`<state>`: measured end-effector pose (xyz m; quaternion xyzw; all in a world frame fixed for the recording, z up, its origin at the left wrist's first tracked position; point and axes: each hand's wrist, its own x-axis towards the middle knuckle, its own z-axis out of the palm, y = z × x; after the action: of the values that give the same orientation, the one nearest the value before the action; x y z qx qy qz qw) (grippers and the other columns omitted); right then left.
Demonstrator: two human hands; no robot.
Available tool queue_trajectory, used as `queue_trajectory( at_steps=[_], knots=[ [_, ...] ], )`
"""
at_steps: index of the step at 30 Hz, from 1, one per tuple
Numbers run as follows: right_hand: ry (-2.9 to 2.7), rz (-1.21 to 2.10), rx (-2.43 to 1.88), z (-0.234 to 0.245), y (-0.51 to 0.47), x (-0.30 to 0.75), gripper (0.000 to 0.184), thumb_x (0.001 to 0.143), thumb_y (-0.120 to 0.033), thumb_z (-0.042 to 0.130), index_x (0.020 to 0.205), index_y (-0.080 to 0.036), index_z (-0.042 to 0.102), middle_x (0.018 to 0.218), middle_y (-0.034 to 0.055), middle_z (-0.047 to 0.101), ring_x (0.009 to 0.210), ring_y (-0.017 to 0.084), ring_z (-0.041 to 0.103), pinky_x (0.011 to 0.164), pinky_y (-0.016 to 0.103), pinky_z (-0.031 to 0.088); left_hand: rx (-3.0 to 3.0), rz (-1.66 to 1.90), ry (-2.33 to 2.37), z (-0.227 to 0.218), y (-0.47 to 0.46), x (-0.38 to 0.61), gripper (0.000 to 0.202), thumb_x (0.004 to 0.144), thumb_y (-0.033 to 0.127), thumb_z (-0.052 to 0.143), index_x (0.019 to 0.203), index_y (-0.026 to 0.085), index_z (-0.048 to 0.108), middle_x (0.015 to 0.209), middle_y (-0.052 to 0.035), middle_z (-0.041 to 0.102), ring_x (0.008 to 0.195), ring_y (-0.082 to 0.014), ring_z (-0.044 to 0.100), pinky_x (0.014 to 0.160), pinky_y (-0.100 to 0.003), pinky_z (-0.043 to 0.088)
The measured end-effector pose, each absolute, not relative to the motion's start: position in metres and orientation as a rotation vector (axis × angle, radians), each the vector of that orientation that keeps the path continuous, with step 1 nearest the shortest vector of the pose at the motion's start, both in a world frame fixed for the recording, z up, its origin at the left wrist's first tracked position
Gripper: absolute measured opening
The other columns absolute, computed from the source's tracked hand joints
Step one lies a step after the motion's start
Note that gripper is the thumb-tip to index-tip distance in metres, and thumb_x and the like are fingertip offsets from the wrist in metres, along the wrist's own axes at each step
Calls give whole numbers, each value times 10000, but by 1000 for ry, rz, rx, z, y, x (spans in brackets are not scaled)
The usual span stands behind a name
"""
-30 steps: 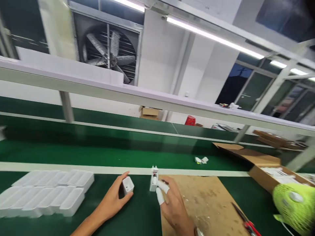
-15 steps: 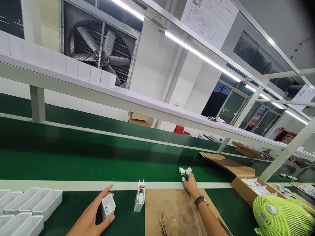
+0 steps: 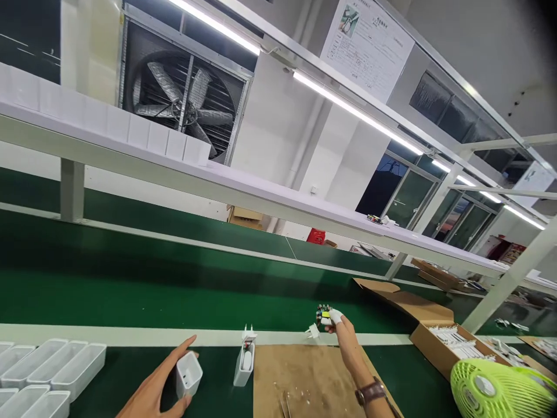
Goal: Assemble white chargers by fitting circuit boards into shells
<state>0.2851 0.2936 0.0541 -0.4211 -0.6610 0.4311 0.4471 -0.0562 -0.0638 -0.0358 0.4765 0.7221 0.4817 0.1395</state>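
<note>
My left hand (image 3: 154, 390) grips a small white plastic charger shell (image 3: 188, 374) at the bottom of the view, thumb and fingers closed on its sides. My right hand (image 3: 347, 333), with white finger cots, is stretched out over the green belt and pinches a small circuit board with a yellow part (image 3: 324, 315). A white plug piece (image 3: 312, 331) lies just left of that hand on the belt's white edge. Between the two hands a white charger body with two metal prongs (image 3: 244, 361) stands upright beside a brown cardboard sheet (image 3: 300, 383).
White plastic trays (image 3: 47, 371) lie at the lower left. An open cardboard box (image 3: 439, 337) with white parts sits at the right, and a green desk fan (image 3: 500, 390) in the lower right corner. A white shelf rail (image 3: 217, 183) crosses above the green conveyor (image 3: 130, 284).
My right hand left the upright charger body, reached out to the small parts on the belt and has lifted the circuit board. The left hand keeps hold of the white shell.
</note>
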Motion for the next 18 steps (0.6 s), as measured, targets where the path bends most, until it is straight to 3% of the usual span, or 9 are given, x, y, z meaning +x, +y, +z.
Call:
queue_trajectory(
  at_steps=[3,6,9,12,16,18],
  knots=[
    [-1710,1218,-963,57,238,300,589,870,-739,626,939,-173,776,877,73,762,840,250,686,795,335,551,1362,1381,2160,-34,-62,-50,784,918,481,657,1639,339,383,1565,-62,584,1431,-330,577,1148,-442,555],
    [-1823,1405,-911,44,173,290,568,854,-733,688,866,-172,775,819,67,740,780,239,678,749,332,558,1397,1355,2169,-27,-62,-41,757,947,458,621,1644,317,362,1517,-73,612,1397,-311,599,1151,-424,541],
    [-2151,1527,-760,31,113,258,553,984,-690,557,897,-185,766,844,58,742,792,226,695,734,316,563,1449,1335,2160,-16,-64,-33,745,954,428,633,1633,275,367,1430,-90,639,1299,-292,644,1125,-419,539],
    [-2557,1353,-565,33,71,221,505,1106,-509,367,968,-209,748,844,39,740,773,203,707,701,287,561,1494,1319,2175,-6,-70,-27,685,948,389,641,1588,269,427,1330,-86,651,1166,-271,670,1039,-418,565],
    [-2683,1080,-448,48,53,197,283,1061,-360,504,1085,-210,743,1037,100,751,993,268,708,895,361,564,1531,1291,2195,1,-83,-22,682,910,352,703,1547,256,476,1281,-97,647,1143,-286,658,1035,-445,556],
    [-2738,869,-419,53,53,198,307,1044,-347,543,1241,-191,721,1145,142,740,1101,311,688,988,419,544,1511,1257,2172,4,-91,-23,746,898,389,739,1572,266,445,1324,-104,630,1062,-267,672,959,-415,582]
  ],
)
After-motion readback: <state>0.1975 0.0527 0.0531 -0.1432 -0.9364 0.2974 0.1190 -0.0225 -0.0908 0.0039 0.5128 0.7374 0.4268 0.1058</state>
